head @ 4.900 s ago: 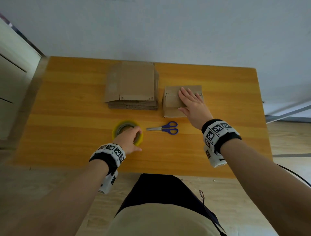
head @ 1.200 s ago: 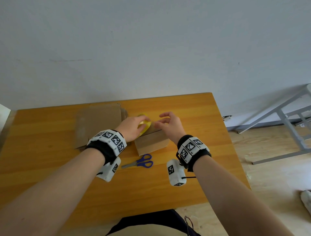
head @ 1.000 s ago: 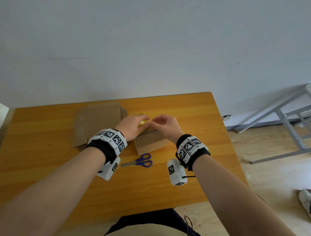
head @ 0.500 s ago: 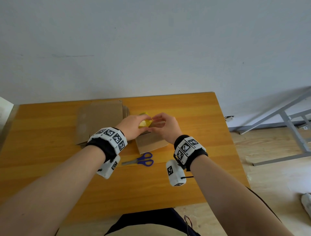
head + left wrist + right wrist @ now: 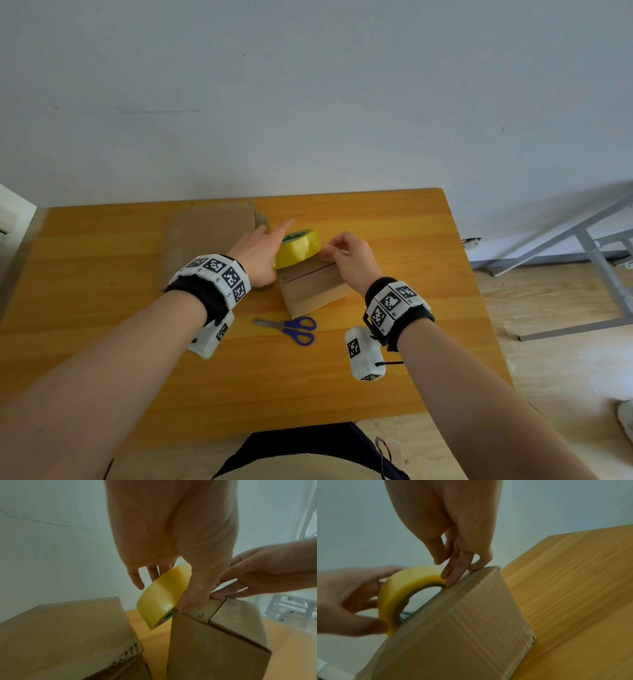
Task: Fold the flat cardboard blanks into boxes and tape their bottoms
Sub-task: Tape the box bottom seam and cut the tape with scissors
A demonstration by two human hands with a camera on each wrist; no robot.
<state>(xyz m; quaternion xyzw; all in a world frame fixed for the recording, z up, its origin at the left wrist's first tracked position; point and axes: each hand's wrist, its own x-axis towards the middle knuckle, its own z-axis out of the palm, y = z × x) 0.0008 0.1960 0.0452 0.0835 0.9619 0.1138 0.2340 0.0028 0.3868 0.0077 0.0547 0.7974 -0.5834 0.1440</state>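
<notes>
Now the box [image 5: 313, 287] stands mid-desk [image 5: 102, 342], flaps up; the left hand [image 5: 257, 257] grips the tape [image 5: 298, 247] at its edge while the right hand [image 5: 349, 260] pinches the strip there. Blanks [image 5: 209, 236] lie left, scissors [image 5: 287, 329] nearer, wall [image 5: 308, 85] behind.

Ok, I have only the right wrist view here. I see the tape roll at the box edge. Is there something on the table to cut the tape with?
Observer: Yes, blue-handled scissors lie on the table, on the near side of the box.
Operator: Are the top flaps closed?
Observer: The left wrist view shows two flaps meeting at a seam; the right hand has its fingers at one end of it.
Operator: Any blanks left?
Observer: A stack of flat blanks lies left of the left hand, which holds the tape roll.
</notes>
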